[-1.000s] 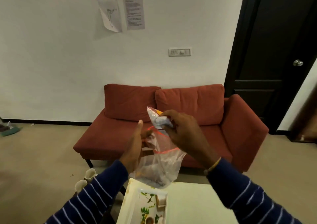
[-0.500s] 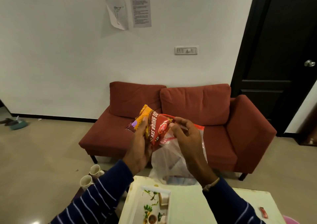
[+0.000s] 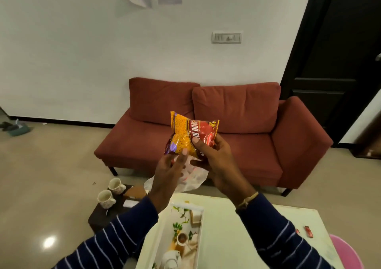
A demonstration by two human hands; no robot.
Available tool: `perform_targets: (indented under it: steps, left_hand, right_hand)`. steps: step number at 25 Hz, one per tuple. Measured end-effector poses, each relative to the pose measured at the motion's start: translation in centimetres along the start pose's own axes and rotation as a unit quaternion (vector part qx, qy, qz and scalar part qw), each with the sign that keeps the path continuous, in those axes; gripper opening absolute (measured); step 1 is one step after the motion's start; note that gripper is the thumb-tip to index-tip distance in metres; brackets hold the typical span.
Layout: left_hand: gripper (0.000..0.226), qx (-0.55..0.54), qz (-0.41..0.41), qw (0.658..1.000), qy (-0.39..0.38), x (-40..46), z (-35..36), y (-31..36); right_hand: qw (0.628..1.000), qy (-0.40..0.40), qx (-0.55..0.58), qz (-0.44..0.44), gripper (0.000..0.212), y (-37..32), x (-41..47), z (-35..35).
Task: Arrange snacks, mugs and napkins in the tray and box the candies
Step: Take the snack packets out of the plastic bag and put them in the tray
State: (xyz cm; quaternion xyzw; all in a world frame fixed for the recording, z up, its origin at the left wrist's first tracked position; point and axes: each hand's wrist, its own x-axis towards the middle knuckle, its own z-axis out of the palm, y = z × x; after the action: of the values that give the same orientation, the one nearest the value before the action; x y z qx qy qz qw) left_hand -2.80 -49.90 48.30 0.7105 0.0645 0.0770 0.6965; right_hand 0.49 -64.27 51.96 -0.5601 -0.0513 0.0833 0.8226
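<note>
A: Logging largest first. What is filling the background?

B: A red sofa (image 3: 216, 132) is standing against the white wall, with a dark door (image 3: 338, 58) at right. A white table (image 3: 243, 233) is sitting at the bottom of the view, just in front of the person.

A: On the table?

B: A white tray (image 3: 162, 235) with a printed floral base is lying at its left part. Two small red candies (image 3: 308, 231) are lying near the right edge, well apart from the tray.

A: Left of the table?

B: A low dark stool (image 3: 107, 215) is carrying two mugs (image 3: 107, 197), both upright and close together.

A: Hands?

B: Both are raised above the table's far edge. The right hand (image 3: 214, 157) is curling around a snack pack (image 3: 193, 134), thumb pressing on its red front. The left hand (image 3: 169, 172) is gripping a clear plastic bag (image 3: 191, 180), which is hanging crumpled below the pack; its fingertips are touching the pack's lower yellow part.

A: Pack orientation?

B: Standing roughly upright, tilted slightly, in front of the sofa seat, above the bag and clear of the tray
</note>
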Motion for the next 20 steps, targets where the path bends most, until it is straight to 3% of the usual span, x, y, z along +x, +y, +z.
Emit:
perform_targets:
  steps: [2, 4, 10, 16, 20]
  left_hand:
    - [0.046, 0.041, -0.027, 0.994, 0.094, -0.4, -1.8, -2.3]
    - [0.017, 0.072, -0.045, 0.986, 0.142, -1.2, -3.9, -5.4]
    - [0.029, 0.191, -0.087, 0.971, 0.115, -5.4, -9.0, -14.2]
    - [0.020, 0.264, -0.062, 0.953, 0.136, -7.3, -9.9, -23.0]
    - [0.018, 0.275, -0.102, 0.944, 0.152, -7.2, -11.6, -28.7]
  right_hand:
    - [1.000, 0.019, -0.009, -0.010, 0.032, 0.5, 1.5, -0.7]
    - [0.998, 0.044, -0.034, -0.012, 0.034, 1.7, 3.4, -1.7]
    - [0.973, 0.072, -0.187, 0.116, 0.042, 12.3, 9.2, -6.2]
    - [0.908, 0.031, -0.357, 0.217, 0.033, 29.8, 14.4, -10.4]
    - [0.849, -0.030, -0.468, 0.243, 0.036, 41.9, 17.3, -12.5]
